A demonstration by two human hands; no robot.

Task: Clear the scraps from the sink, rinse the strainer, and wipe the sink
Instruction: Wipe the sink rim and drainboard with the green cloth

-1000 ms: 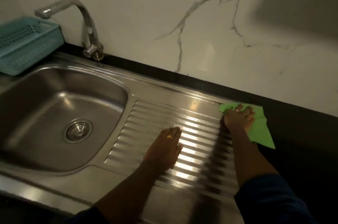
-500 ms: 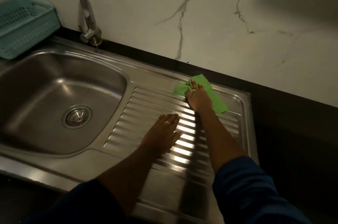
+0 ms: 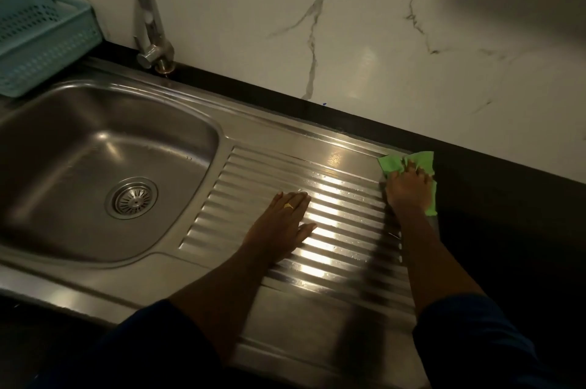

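Note:
The steel sink (image 3: 95, 166) fills the left half, with its round strainer (image 3: 131, 198) seated in the drain. To its right runs the ribbed drainboard (image 3: 342, 230). My left hand (image 3: 280, 227) lies flat on the ribs, fingers straight, a ring on one finger. At the drainboard's far right corner my right hand (image 3: 409, 187) presses a green cloth (image 3: 393, 161) onto the steel, fingers bunched over it. No scraps show in the basin.
A curved steel tap (image 3: 149, 23) stands behind the basin. A teal plastic basket (image 3: 41, 39) sits at the far left. A black counter strip (image 3: 475, 154) and a white marble wall lie behind; dark counter lies to the right.
My right hand has slid the green cloth from the drainboard's back middle out to its far right corner. My left hand has stayed flat on the ribs.

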